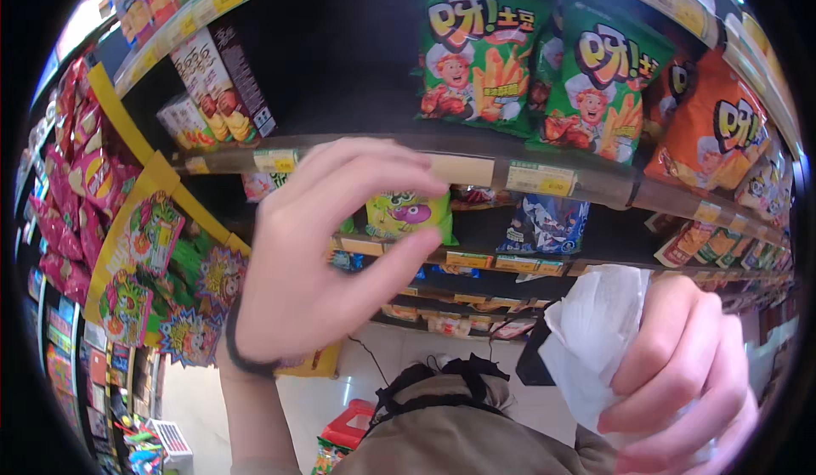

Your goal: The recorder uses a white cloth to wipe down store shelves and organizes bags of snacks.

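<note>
My left hand (297, 245) is raised in front of the shelf, fingers curved and thumb apart, with nothing between them. A dark band circles its wrist. Behind the gap between thumb and fingers shows a light-green snack bag (408, 213) on the shelf below. At the lower right my right hand (680, 373) is closed around a crumpled white cloth (599, 313), whose folded end sticks out past the thumb side. Green snack bags (478, 59) stand upright on the dark shelf beyond my hands, with an orange bag (710, 131) to their right.
Boxes of biscuits (217, 84) stand at the shelf's left end. A price-tag rail (459, 169) runs along its front edge. Pink bags (81, 178) and a yellow display strip (149, 195) hang at the left. A red basket (348, 424) is on the floor beside me.
</note>
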A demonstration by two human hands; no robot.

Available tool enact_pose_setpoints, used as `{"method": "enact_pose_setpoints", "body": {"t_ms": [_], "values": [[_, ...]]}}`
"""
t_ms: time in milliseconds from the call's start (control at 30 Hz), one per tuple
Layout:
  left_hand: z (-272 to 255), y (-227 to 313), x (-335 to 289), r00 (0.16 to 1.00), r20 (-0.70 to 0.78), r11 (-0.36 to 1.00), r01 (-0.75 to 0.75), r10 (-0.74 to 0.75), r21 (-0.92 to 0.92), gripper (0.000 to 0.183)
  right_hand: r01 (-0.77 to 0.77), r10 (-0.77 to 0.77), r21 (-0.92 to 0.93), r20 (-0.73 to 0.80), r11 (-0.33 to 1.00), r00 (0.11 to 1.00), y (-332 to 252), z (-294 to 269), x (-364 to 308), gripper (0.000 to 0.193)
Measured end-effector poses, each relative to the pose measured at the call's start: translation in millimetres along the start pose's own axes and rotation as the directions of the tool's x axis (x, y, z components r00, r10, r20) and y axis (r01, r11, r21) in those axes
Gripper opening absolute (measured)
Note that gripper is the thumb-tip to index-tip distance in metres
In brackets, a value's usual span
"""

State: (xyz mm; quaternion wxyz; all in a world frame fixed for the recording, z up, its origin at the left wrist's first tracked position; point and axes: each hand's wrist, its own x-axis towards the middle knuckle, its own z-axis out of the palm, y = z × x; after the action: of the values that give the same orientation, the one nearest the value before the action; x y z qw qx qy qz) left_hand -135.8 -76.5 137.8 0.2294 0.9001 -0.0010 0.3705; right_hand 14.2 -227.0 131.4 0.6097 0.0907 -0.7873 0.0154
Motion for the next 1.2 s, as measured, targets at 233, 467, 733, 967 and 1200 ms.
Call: {"method": "enact_pose_setpoints", "body": {"t_ms": [233, 467, 733, 967, 1200], "values": [[-6.1, 41.7, -67.5, 0.976, -0.182, 0.992, -0.118, 0.124, 0.042, 0.028, 0.048, -0.059, -0.231, -0.038, 0.972, 0.998, -13.6, 10.3, 1.3, 0.015], [54.0, 56.4, -145.4, 0.87, -0.302, 0.897, 0.433, -0.39, 0.091, 0.02, -0.033, 0.033, -0.008, 0.0, 0.999, 0.999, -13.1, 2.7, -13.7, 0.016], [164.2, 145.2, -257.8, 0.268, -0.557, 0.4, 0.907, -0.786, -0.129, 0.013, -0.614, 0.626, 0.253, 0.039, 0.748, 0.779, -25.0, 54.0, -128.3, 0.009], [224.0, 256.4, -300.8, -0.014, -0.683, 0.035, 0.998, -0.73, -0.057, 0.016, -0.994, 0.858, 0.1, 0.505, 0.045, 0.09, -56.7, 178.7, -269.6, 0.031], [255.9, 297.8, -349.4, -0.368, -0.835, -0.298, 0.919, -0.409, -0.259, 0.015, -0.948, 0.611, -0.166, 0.791, 0.271, 0.036, -74.5, 267.9, -285.8, 0.026]]}}
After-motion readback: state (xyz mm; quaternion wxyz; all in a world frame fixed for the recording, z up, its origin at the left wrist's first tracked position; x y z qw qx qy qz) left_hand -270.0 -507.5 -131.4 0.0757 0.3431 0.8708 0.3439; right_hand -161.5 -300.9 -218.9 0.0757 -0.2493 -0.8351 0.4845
